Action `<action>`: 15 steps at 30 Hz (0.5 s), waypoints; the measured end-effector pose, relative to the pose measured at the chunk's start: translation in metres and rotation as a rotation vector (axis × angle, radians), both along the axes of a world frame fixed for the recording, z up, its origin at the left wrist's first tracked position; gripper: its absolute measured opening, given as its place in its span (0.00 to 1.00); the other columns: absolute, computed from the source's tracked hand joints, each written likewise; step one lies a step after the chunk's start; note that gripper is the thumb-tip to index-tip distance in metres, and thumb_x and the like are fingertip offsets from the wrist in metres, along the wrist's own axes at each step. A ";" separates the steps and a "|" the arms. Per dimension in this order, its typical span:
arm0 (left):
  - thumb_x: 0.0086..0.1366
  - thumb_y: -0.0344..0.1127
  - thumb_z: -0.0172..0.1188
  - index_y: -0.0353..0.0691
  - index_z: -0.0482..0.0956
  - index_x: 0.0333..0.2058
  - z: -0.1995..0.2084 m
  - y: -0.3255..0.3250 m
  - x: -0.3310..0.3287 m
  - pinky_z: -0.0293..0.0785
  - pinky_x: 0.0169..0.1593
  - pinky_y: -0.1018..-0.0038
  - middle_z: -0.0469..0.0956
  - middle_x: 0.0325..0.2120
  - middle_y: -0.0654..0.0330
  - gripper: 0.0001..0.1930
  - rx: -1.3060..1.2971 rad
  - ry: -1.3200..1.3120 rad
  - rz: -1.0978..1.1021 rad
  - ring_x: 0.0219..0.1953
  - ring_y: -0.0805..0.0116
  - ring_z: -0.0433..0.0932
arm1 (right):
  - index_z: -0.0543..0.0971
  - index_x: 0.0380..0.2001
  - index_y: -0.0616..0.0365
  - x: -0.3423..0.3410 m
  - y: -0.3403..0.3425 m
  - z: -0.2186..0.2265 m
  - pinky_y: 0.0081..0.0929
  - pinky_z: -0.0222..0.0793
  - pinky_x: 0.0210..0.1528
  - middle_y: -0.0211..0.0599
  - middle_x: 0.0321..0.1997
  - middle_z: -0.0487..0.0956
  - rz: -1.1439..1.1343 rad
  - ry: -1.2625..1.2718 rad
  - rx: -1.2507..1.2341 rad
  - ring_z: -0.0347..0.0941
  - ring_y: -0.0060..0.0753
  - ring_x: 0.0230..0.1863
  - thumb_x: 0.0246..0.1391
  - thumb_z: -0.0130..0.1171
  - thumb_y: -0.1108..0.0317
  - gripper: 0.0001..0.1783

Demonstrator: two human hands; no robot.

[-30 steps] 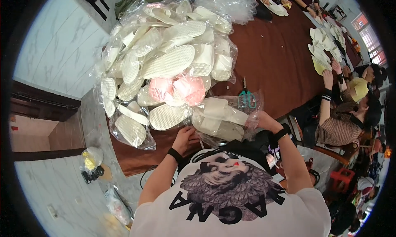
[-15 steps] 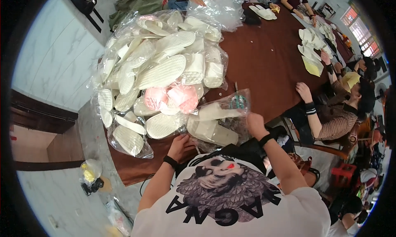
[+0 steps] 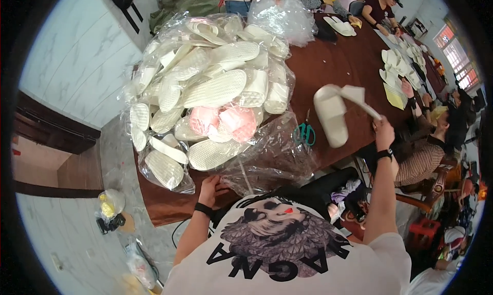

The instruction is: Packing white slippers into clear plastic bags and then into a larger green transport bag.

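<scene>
My right hand [image 3: 384,135] grips one white slipper [image 3: 355,96], seen edge-on and blurred, over the right side of the table. Just left of it is another white slipper [image 3: 331,118], sole lengthwise; whether it rests on the cloth or hangs from the first I cannot tell. At the table's front edge my left hand [image 3: 209,191] has its fingers closed on the corner of a clear plastic bag [image 3: 275,154], which lies flattened with no slippers inside. Teal-handled scissors [image 3: 305,134] lie beside the bag.
A big heap of bagged white slippers [image 3: 215,87] covers the table's left, with a pink pair [image 3: 223,121] in front. The brown tablecloth [image 3: 313,64] runs rightward. Co-workers sit along the right and far sides, near more slippers [image 3: 393,64]. Clear bags [image 3: 282,18] pile at the back.
The slipper pair has come out of the clear bag and moved right with my right hand. The bag now lies flat, uncovering the scissors. My left hand has shifted slightly left.
</scene>
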State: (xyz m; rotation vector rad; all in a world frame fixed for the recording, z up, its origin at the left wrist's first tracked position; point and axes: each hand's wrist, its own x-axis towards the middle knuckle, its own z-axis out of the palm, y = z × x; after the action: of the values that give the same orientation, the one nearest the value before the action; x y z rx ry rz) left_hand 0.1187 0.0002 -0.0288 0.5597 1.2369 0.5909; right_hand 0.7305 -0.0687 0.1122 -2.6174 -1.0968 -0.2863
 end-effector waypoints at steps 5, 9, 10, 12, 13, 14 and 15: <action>0.68 0.39 0.51 0.34 0.71 0.46 0.021 0.001 0.007 0.80 0.36 0.67 0.74 0.35 0.59 0.15 0.037 0.033 -0.011 0.35 0.63 0.80 | 0.73 0.51 0.51 0.012 0.036 0.030 0.45 0.71 0.40 0.49 0.39 0.80 -0.091 0.031 0.130 0.77 0.53 0.41 0.59 0.51 0.55 0.20; 0.67 0.39 0.52 0.36 0.70 0.47 0.026 -0.002 0.006 0.79 0.37 0.67 0.73 0.35 0.60 0.15 0.016 0.010 0.035 0.35 0.62 0.80 | 0.71 0.53 0.49 -0.116 0.104 0.046 0.42 0.69 0.48 0.41 0.51 0.76 0.467 0.156 0.155 0.73 0.51 0.49 0.56 0.54 0.60 0.21; 0.67 0.39 0.52 0.36 0.70 0.47 0.024 -0.003 0.007 0.79 0.37 0.67 0.73 0.35 0.60 0.15 0.021 0.007 0.040 0.35 0.62 0.80 | 0.71 0.53 0.48 -0.145 0.118 0.030 0.39 0.70 0.49 0.37 0.52 0.76 0.697 0.125 0.306 0.73 0.48 0.50 0.54 0.54 0.64 0.22; 0.66 0.39 0.54 0.37 0.71 0.46 0.015 -0.005 0.003 0.79 0.37 0.67 0.72 0.35 0.61 0.14 0.048 0.002 0.068 0.35 0.62 0.81 | 0.69 0.57 0.45 -0.211 0.147 0.034 0.35 0.67 0.55 0.39 0.54 0.74 0.941 0.056 0.193 0.68 0.42 0.55 0.49 0.55 0.72 0.29; 0.66 0.39 0.54 0.37 0.71 0.46 0.014 -0.006 0.002 0.79 0.37 0.67 0.72 0.35 0.61 0.14 0.051 0.004 0.080 0.35 0.62 0.81 | 0.70 0.57 0.44 -0.242 0.159 0.040 0.35 0.67 0.55 0.39 0.54 0.74 1.004 -0.038 0.227 0.69 0.41 0.55 0.48 0.54 0.73 0.29; 0.66 0.39 0.55 0.37 0.71 0.45 0.014 -0.008 0.001 0.79 0.37 0.67 0.72 0.34 0.62 0.14 0.052 0.004 0.087 0.34 0.62 0.81 | 0.70 0.57 0.43 -0.271 0.171 0.046 0.35 0.67 0.55 0.39 0.53 0.74 1.070 -0.132 0.264 0.69 0.41 0.55 0.48 0.54 0.74 0.30; 0.66 0.39 0.56 0.38 0.72 0.44 0.014 -0.008 0.002 0.79 0.37 0.68 0.72 0.34 0.63 0.13 0.055 0.000 0.085 0.34 0.63 0.81 | 0.70 0.57 0.43 -0.288 0.185 0.048 0.35 0.67 0.55 0.39 0.53 0.74 1.078 -0.134 0.269 0.69 0.41 0.55 0.48 0.54 0.74 0.30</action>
State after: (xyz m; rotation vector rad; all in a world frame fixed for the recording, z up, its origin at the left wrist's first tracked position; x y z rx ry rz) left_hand 0.1207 -0.0083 -0.0148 0.5549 1.2517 0.6983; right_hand 0.4422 0.1165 0.1607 -1.4872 -2.1165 -0.3159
